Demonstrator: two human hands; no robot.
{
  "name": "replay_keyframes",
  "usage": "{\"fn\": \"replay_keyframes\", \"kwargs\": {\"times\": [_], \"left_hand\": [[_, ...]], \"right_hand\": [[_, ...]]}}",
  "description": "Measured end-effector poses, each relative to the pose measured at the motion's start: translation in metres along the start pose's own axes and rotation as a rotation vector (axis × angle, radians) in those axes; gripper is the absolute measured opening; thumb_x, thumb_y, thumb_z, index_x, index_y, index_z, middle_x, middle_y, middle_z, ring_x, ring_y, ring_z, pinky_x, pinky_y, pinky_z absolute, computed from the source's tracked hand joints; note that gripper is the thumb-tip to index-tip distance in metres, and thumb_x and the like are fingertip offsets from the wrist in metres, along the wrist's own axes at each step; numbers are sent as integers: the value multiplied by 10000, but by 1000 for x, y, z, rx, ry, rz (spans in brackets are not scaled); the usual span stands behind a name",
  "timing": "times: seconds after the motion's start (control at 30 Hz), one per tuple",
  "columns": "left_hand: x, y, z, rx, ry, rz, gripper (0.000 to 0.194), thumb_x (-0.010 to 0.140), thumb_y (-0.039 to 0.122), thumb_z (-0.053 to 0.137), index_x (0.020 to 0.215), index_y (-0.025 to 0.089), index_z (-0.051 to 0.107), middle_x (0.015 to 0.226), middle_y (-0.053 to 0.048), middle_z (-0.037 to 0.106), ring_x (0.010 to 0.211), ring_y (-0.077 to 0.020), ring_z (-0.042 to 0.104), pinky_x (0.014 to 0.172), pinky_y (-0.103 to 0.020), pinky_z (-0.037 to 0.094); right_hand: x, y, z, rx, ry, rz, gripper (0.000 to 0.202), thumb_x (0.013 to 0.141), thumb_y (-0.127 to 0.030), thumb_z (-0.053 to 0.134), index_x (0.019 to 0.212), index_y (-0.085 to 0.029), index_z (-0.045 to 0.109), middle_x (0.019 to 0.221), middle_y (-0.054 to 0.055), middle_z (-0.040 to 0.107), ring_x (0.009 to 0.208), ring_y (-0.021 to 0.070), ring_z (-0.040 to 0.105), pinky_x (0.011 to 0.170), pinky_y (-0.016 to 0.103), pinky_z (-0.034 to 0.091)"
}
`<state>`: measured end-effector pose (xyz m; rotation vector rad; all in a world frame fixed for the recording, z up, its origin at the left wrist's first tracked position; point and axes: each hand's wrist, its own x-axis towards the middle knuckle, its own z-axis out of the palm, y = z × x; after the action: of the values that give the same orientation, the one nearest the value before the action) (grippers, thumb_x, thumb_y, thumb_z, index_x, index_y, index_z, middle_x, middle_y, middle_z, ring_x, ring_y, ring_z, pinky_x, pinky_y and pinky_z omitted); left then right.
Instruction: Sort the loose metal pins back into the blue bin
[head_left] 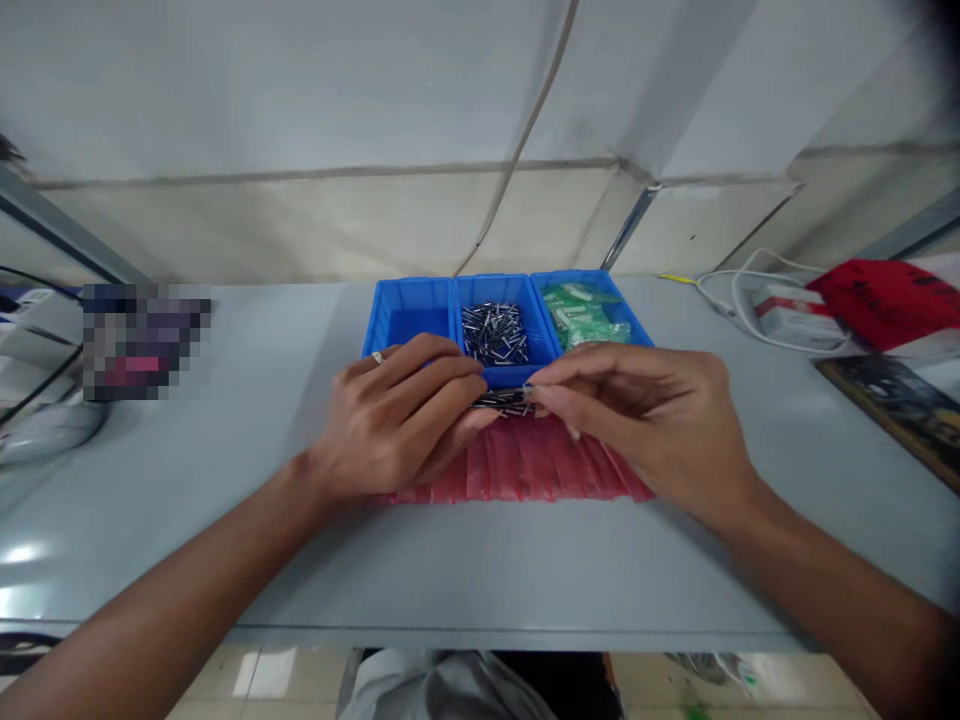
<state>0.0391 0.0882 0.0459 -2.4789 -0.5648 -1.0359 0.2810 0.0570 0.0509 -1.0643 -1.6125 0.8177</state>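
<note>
My left hand (409,415) is curled round a bunch of thin dark metal pins (504,401), which sticks out past its fingertips. My right hand (637,410) pinches at the right end of this bunch with thumb and forefinger. Both hands are just in front of three blue bins. The middle bin (512,376) holds many loose dark pins (495,333), and the right one holds green-and-white packets (585,315). Blue bottom shows in the left bin (415,325). Beneath the hands lies a row of pink plastic bags (517,465), partly covered by them.
At the right of the grey table (480,570) are a white cable, a small box (799,312), a red bag (885,300) and a dark picture-covered mat (900,405). A white mouse (52,432) and blurred items (142,345) sit at the left. A wall rises behind.
</note>
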Motion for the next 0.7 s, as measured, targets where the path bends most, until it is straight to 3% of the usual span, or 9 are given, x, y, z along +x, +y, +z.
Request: {"fn": "replay_keyframes", "kwargs": {"times": [0.07,0.17,0.27,0.33,0.4,0.5,0.7], "left_hand": [[0,-2,0,-28,5,-60,207,941,227,663,1121,125,660,1073,-84,786,1022,-247,742,774,-335,611],[-1,-5,2,13,17,-130,244,911,157,677,1151,126,651,1087,-78,780,1021,-233,737,805,-332,623],[-2,-7,4,48,9,-143,195,900,111,667,1093,139,665,1048,-54,778,985,-213,738,784,-317,624],[-2,-7,5,56,-15,-149,179,897,107,666,1072,141,673,1040,-48,776,971,-211,739,767,-315,623],[-2,-6,6,58,-35,-147,175,895,108,668,1066,143,678,1037,-43,777,964,-212,740,755,-314,623],[-3,-5,7,52,-45,-130,174,889,109,677,1061,138,683,1019,-39,778,962,-218,740,743,-318,621],[-3,-6,9,24,-54,-119,178,874,97,691,1046,144,690,1007,-39,777,952,-216,735,770,-326,624]], "right_hand": [[4,2,-3,-1,50,100,114,866,-342,808,964,-286,824,886,-1,802,676,131,681,604,275,558],[9,5,-8,57,84,134,233,939,-344,724,1160,-297,782,1128,32,800,712,143,701,546,279,557],[8,7,-11,-170,3,-102,226,975,-263,668,1174,-296,769,1123,18,800,762,153,730,628,305,608],[5,11,-10,-492,-166,-366,222,976,-185,646,1147,-251,772,1057,29,808,854,185,755,783,352,639],[1,17,-7,-797,-359,-540,259,967,-117,631,1184,-199,746,1078,59,798,972,233,755,887,406,636],[-2,26,-3,-1014,-495,-577,333,960,-75,619,1274,-158,692,1124,96,769,1037,260,734,915,430,632],[-2,28,-2,-1019,-472,-578,280,970,-81,603,1218,-162,705,1052,81,757,977,233,732,871,398,633]]}}
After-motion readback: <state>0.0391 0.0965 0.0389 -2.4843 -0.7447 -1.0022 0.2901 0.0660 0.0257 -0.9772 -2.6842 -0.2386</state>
